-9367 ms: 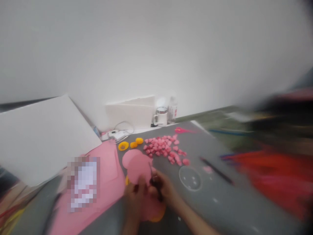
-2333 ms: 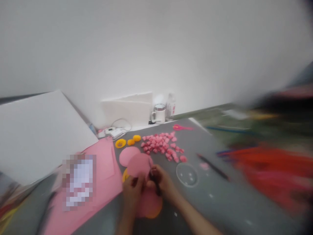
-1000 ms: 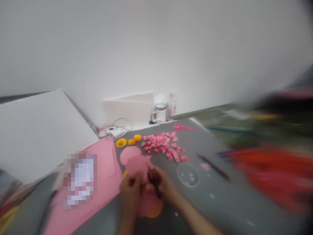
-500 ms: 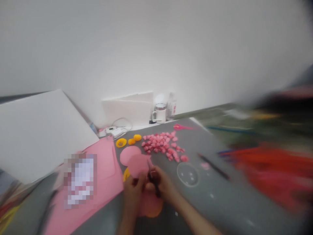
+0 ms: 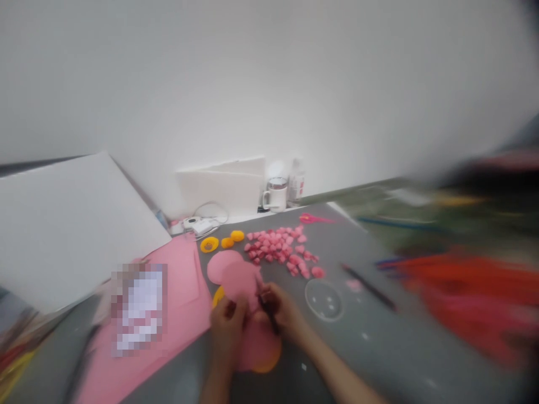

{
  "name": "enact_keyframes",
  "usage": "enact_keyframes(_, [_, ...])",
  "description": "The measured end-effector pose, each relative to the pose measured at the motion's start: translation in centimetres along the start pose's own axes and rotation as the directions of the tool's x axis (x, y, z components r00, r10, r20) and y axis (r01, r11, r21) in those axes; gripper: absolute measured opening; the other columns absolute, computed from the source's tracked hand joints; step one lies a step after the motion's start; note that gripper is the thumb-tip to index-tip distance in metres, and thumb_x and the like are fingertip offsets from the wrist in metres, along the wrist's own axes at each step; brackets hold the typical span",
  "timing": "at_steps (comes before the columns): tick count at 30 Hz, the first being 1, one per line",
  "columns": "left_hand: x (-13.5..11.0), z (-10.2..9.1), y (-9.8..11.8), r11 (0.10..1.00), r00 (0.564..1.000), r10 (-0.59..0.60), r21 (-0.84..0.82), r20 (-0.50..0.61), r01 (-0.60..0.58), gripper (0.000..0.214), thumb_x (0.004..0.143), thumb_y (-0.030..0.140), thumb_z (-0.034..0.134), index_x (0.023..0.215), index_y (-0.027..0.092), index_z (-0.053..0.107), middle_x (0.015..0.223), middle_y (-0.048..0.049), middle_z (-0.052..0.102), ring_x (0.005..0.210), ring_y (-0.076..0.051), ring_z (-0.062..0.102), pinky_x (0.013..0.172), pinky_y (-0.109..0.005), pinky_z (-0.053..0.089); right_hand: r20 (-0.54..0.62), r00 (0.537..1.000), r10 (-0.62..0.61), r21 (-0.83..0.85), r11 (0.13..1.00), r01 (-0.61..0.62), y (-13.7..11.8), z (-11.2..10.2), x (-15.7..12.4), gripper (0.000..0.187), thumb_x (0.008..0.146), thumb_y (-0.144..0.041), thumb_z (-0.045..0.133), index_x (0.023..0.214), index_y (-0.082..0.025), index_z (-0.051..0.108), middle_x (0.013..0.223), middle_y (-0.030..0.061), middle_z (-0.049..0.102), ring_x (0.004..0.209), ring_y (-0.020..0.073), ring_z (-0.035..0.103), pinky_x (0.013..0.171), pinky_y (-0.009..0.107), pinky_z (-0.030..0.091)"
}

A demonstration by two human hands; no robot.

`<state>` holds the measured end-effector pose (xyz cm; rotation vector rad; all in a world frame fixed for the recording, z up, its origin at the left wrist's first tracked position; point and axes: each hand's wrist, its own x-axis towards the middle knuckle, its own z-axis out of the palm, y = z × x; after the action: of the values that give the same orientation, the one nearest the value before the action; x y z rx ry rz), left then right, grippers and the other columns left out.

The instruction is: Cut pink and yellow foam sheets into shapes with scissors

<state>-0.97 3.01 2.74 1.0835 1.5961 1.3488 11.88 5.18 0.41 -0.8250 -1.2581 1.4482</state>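
Observation:
My left hand (image 5: 229, 324) pinches the lower edge of a round pink paper piece (image 5: 240, 279). In my right hand (image 5: 284, 314) is a pair of scissors (image 5: 268, 313) with dark handles, its blades at the right edge of that piece. Blur hides how far the blades are apart. Behind it lies another pink paper disc (image 5: 224, 266). Below my hands sits a larger pink round (image 5: 256, 347) with a yellow-orange round (image 5: 269, 362) showing from under it. Another yellow piece (image 5: 218, 295) peeks out beside my left hand.
Many small pink folded pieces (image 5: 273, 245) lie beyond my hands, near yellow rounds (image 5: 209, 244) and pink scissors (image 5: 314, 218). A clear disc (image 5: 323, 300) and dark pencil (image 5: 368, 286) are rightward. Pink sheets (image 5: 181, 314) lie left; a white mug (image 5: 277, 195) stands behind.
The pink piece and the scissors have shifted very slightly, with the scissors' handles turning a little. My left hand keeps its pinch, and the things on the table stay put.

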Motion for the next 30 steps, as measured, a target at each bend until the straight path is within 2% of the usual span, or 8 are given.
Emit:
enact_keyframes(4, [0.2,-0.2,-0.7,0.997,1.000,-0.002,-0.082,-0.014,0.001,0.035,0.073,0.045,0.059,0.055,0.017,0.047,0.047,0.0053,0.044,0.043,-0.008,0.039,0.041,-0.019,0.030,0.004,1.000,0.024,-0.061,0.998,-0.023,-0.4,-0.3,-0.1,0.042,0.052,-0.037,0.080,0.077,-0.019,0.051,0.052,-0.0076,0.049,0.045,0.0079,0.041,0.041,0.018,0.028])
enact_keyframes(10, [0.1,-0.3,-0.9,0.991,0.998,-0.005,-0.133,-0.057,-0.003,0.034,0.076,0.043,0.058,0.057,0.017,0.046,0.047,0.0054,0.044,0.044,-0.007,0.039,0.043,-0.018,0.032,-0.010,0.999,0.033,-0.093,0.995,-0.034,0.3,-0.2,-0.3,0.040,0.051,-0.037,0.080,0.073,-0.019,0.052,0.049,-0.0081,0.048,0.044,0.0080,0.042,0.041,0.018,0.029])
enact_keyframes(14, [0.2,-0.6,-1.3,0.998,0.998,0.002,-0.068,-0.069,-0.006,0.034,0.075,0.043,0.059,0.056,0.017,0.047,0.046,0.0049,0.045,0.044,-0.007,0.040,0.042,-0.018,0.031,0.031,0.998,0.058,-0.084,0.995,-0.055,0.8,-0.2,-0.3,0.040,0.053,-0.034,0.080,0.079,-0.019,0.053,0.053,-0.0081,0.049,0.046,0.0075,0.041,0.042,0.018,0.030])
enact_keyframes(17, [0.3,-0.6,-1.4,1.000,0.998,0.009,-0.003,-0.058,-0.010,0.037,0.073,0.045,0.060,0.053,0.016,0.047,0.045,0.0045,0.045,0.043,-0.008,0.040,0.041,-0.018,0.031,0.026,1.000,0.015,-0.009,1.000,-0.015,0.8,-0.3,-0.2,0.047,0.051,-0.036,0.082,0.084,-0.019,0.052,0.055,-0.0079,0.048,0.048,0.0075,0.040,0.043,0.018,0.030])
enact_keyframes(21, [0.2,-0.2,-1.2,0.999,0.999,-0.010,0.033,-0.035,0.011,0.038,0.070,0.047,0.061,0.052,0.016,0.048,0.044,0.0040,0.046,0.042,-0.008,0.040,0.040,-0.019,0.030,0.005,1.000,-0.027,0.061,0.998,0.027,0.6,-0.2,0.0,0.053,0.053,-0.042,0.081,0.091,-0.020,0.051,0.061,-0.0049,0.053,0.053,0.0096,0.047,0.046,0.019,0.035])
enact_keyframes(30, [-0.3,0.3,-0.4,1.000,0.999,-0.015,0.004,-0.029,0.015,0.036,0.070,0.045,0.060,0.052,0.016,0.050,0.044,0.0038,0.047,0.043,-0.009,0.042,0.040,-0.019,0.033,-0.022,0.999,-0.024,0.087,0.996,0.026,0.5,0.6,-0.1,0.045,0.052,-0.042,0.082,0.072,-0.020,0.047,0.056,-0.0065,0.049,0.048,0.0084,0.044,0.043,0.018,0.033])
